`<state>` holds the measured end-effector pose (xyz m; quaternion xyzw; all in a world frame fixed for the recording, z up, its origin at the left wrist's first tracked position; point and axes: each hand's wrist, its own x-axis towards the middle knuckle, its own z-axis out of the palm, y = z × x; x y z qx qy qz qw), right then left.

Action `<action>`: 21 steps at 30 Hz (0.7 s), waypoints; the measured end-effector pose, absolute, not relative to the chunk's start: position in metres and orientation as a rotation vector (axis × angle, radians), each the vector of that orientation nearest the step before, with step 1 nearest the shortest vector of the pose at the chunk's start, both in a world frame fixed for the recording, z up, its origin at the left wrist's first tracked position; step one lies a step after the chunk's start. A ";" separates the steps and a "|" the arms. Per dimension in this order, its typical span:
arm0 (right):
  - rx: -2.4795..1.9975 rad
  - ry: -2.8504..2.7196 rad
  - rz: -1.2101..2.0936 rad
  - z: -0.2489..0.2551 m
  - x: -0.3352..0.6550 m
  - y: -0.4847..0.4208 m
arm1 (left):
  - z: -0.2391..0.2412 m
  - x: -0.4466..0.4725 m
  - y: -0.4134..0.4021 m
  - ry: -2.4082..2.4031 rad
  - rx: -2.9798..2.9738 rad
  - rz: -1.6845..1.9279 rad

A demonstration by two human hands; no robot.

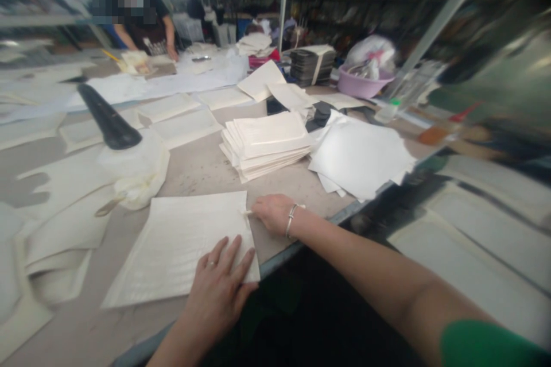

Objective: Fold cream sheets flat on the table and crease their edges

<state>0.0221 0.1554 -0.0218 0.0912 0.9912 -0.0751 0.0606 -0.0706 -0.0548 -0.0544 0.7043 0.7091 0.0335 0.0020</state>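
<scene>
Cluttered shelves and a dim workshop were seen behind a long grey table point(202, 169) that was covered with pale cut pieces. Close to the near edge of the table, a white sheet point(176, 243) was laid flat, with its near right corner reaching almost to that edge. The left hand point(221, 284) was pressed down on that corner, with the fingers spread open and flat and a ring point(210, 264) worn on one of them. The right hand point(271, 212) was placed at the sheet's right edge, where the fingers were closed in a pinch on the edge; a bracelet point(291, 219) was worn at the wrist. Behind the sheet, towards the middle of the table, a stack of sheets point(267, 146) was piled, and loose sheets point(361, 157) were fanned just beside it on the right, over the table's right edge. To the left of the stack, a black handle point(107, 117) was seen above a crumpled white bundle point(138, 169). Near the far right corner, a pink basin point(361, 87) and a dark stack point(312, 62) were set. At the far edge, a second person point(146, 34) was bent over more pieces.
</scene>
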 end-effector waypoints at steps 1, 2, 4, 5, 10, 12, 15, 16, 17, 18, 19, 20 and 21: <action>0.279 2.987 -0.218 -0.021 0.023 0.155 | -0.054 -0.071 -0.055 2.221 2.213 0.109; 0.282 2.974 -0.212 -0.020 0.025 0.154 | -0.054 -0.071 -0.055 2.223 2.213 0.113; 0.283 2.956 -0.210 -0.020 0.028 0.153 | -0.054 -0.071 -0.055 2.231 2.212 0.117; 0.277 2.953 -0.214 -0.020 0.030 0.153 | -0.054 -0.071 -0.055 2.234 2.215 0.117; 0.200 2.978 -0.248 -0.023 0.040 0.152 | -0.055 -0.071 -0.054 2.229 2.254 0.111; 0.163 2.985 -0.275 -0.023 0.043 0.152 | -0.055 -0.071 -0.053 2.227 2.288 0.102; 0.174 2.984 -0.307 -0.021 0.045 0.153 | -0.054 -0.070 -0.052 2.198 2.344 0.072; 0.199 2.987 -0.302 -0.021 0.045 0.153 | -0.054 -0.069 -0.051 2.181 2.358 0.068; 0.227 2.990 -0.289 -0.021 0.044 0.153 | -0.053 -0.068 -0.050 2.167 2.364 0.069; 0.256 2.995 -0.273 -0.021 0.043 0.154 | -0.052 -0.067 -0.049 2.155 2.365 0.078; 0.284 2.998 -0.258 -0.021 0.042 0.154 | -0.051 -0.066 -0.048 2.145 2.361 0.094; 0.308 2.997 -0.247 -0.021 0.041 0.154 | -0.050 -0.065 -0.047 2.135 2.354 0.112; 0.323 2.991 -0.242 -0.020 0.039 0.153 | -0.050 -0.064 -0.046 2.130 2.346 0.130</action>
